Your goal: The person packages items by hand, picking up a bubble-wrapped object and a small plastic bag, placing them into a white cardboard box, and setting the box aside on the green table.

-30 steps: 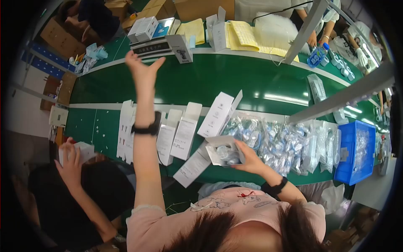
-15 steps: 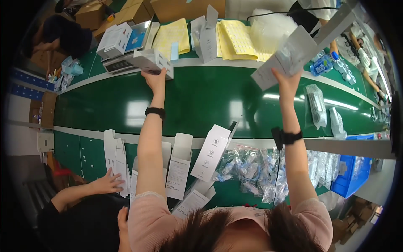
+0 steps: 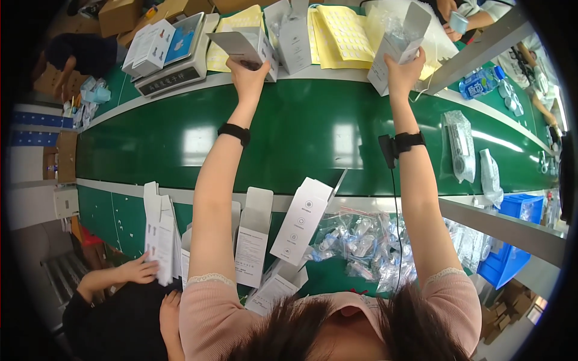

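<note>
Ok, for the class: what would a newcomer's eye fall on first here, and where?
Probably the left hand and right hand, each gripping an open white box along the far edge of the shiny green surface. Next, the bright yellow sheets between those boxes, then the glinting heap of clear bags on the near side, between the forearms.

You wear a ribbed pale-pink top [image 3: 208, 328] with lace-edged short sleeves [image 3: 448, 290]. Your left hand [image 3: 247, 81] and right hand [image 3: 404, 75] are bare beyond black wristbands [image 3: 234, 133]; the right one carries a small black block [image 3: 386, 150] trailing a thin dark cable [image 3: 395, 207].
</note>
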A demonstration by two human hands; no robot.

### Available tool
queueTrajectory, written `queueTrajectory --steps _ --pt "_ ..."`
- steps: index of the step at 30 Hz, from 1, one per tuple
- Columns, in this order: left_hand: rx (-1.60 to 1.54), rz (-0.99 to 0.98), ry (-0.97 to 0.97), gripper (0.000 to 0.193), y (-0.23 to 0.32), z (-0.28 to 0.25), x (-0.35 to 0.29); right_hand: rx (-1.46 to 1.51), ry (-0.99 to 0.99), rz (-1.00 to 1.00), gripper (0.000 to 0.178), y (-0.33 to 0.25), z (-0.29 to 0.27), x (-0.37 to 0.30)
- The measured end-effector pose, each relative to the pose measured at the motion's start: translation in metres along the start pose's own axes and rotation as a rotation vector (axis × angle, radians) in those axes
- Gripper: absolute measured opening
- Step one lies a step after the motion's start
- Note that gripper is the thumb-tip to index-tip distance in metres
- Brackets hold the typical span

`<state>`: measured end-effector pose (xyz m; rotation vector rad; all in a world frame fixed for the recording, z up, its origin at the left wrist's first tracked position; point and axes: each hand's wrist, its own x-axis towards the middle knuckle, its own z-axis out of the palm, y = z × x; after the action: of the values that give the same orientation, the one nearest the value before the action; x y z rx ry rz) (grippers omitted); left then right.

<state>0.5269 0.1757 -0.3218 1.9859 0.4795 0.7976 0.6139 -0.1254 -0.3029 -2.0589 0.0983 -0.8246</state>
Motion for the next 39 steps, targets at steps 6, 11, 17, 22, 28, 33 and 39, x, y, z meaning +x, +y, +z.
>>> queueTrajectory --steps 6,11,17,22,28,33,39 --pt "0.064 0.038 0.025 0.072 -0.009 0.013 0.012 0.137 0.014 0.024 0.089 0.005 -0.003 -0.009" --pt "0.005 0.125 0.004 0.083 -0.019 0.014 0.011 0.286 -0.001 0.044 0.091 -0.008 0.008 -0.034" --pt "0.02 0.064 -0.061 0.092 -0.018 0.007 0.014 0.178 -0.026 0.084 0.09 -0.04 0.034 -0.061" --pt "0.131 -0.037 -0.081 0.092 -0.009 0.005 0.004 0.171 -0.064 0.01 0.091 -0.04 0.046 -0.061" --pt "0.161 -0.237 -0.065 0.09 0.023 -0.03 -0.031 0.069 -0.235 0.106 0.095 -0.058 0.022 -0.071" --pt "0.163 -0.32 -0.696 0.076 0.079 -0.078 -0.084 0.081 -0.267 0.05 0.086 -0.063 -0.05 -0.1" --pt "0.413 -0.099 -1.201 0.081 0.107 -0.12 -0.193 0.307 -0.749 -0.062 0.056 -0.082 -0.2 -0.159"
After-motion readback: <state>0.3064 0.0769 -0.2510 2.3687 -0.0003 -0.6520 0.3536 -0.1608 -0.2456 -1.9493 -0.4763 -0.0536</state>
